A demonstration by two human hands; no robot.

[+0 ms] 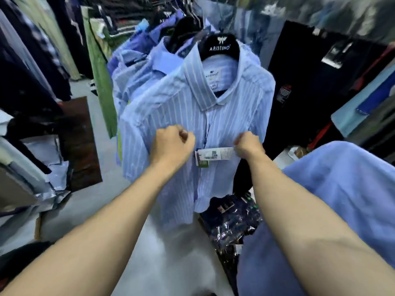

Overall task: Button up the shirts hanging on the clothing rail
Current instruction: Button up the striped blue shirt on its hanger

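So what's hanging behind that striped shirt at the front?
Behind the striped shirt hang more blue shirts on black hangers; only their collars and shoulders show, the fronts are covered.

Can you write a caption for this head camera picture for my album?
Both hands, left hand and right hand, work at the front of a striped blue shirt on a black hanger.

two hands (171, 144), one striped shirt (171, 99), one paper tag (215, 154).

Head view, looking down-forward, close on shirt (205, 116) (single view).
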